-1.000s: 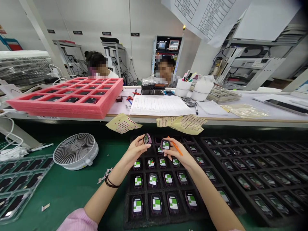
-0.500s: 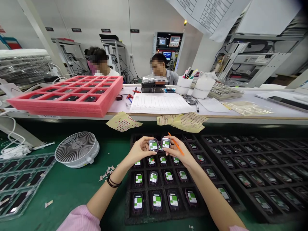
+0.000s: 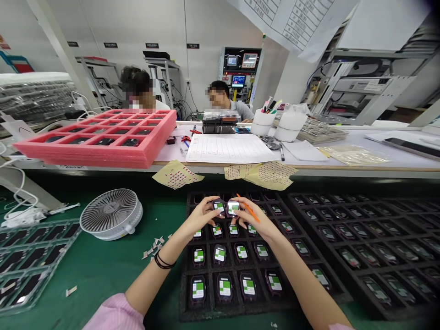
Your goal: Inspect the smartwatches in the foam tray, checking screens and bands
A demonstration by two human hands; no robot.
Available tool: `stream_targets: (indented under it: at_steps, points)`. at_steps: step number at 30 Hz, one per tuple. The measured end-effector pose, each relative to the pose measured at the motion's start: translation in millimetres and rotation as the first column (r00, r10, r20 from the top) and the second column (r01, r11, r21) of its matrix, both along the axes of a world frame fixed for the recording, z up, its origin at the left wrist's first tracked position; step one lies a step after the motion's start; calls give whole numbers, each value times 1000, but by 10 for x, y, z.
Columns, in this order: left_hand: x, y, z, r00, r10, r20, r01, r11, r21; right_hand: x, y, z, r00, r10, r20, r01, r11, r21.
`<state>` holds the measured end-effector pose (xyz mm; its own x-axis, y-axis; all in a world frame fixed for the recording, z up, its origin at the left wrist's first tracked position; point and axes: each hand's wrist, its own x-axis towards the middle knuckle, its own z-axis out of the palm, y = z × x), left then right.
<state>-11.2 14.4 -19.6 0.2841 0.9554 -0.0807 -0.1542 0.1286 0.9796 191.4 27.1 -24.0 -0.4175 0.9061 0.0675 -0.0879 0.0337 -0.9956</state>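
Observation:
My left hand (image 3: 203,214) grips a smartwatch body (image 3: 219,207) between thumb and fingers; its lit screen shows green and white blocks. Right beside it, a second smartwatch body (image 3: 233,209) is pinched in my right hand (image 3: 253,215). An orange stick-like tool (image 3: 248,208), perhaps a pen or pry stick, also lies in the right hand, slanting across the fingers. Both hands are over the far rows of a black foam tray (image 3: 237,313). Lit watch bodies, such as one nearer me (image 3: 224,287), sit in its compartments.
Another black tray of watch bodies (image 3: 376,293) lies to the right. On the left are a white fan (image 3: 110,211), a clear plastic tray (image 3: 36,295) and paper scraps (image 3: 153,246). A raised shelf holds a pink foam tray (image 3: 147,153) and papers (image 3: 230,147). Two people sit beyond.
The two watch bodies have come closer together and tilted a little. My right hand has shifted slightly left, with its lower fingers now reaching down over the tray.

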Motion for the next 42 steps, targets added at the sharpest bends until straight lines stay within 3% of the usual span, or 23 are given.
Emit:
stream_targets:
  at_steps: [6, 15, 37, 42]
  points:
    - [29, -50, 98, 995, 72, -73, -64, 992, 111, -1, -28, 22, 996, -61, 59, 62, 998, -5]
    - [59, -120, 191, 996, 84, -6, -83, 990, 115, 17, -72, 97, 997, 75, 23, -76, 997, 24]
    - [63, -140, 172, 996, 86, -36, -80, 985, 156, 4, -86, 67, 1000, 9, 29, -11, 998, 62]
    - [64, -152, 203, 997, 73, -31, -69, 991, 118, 13, -111, 122, 1000, 26, -8, -26, 999, 21]
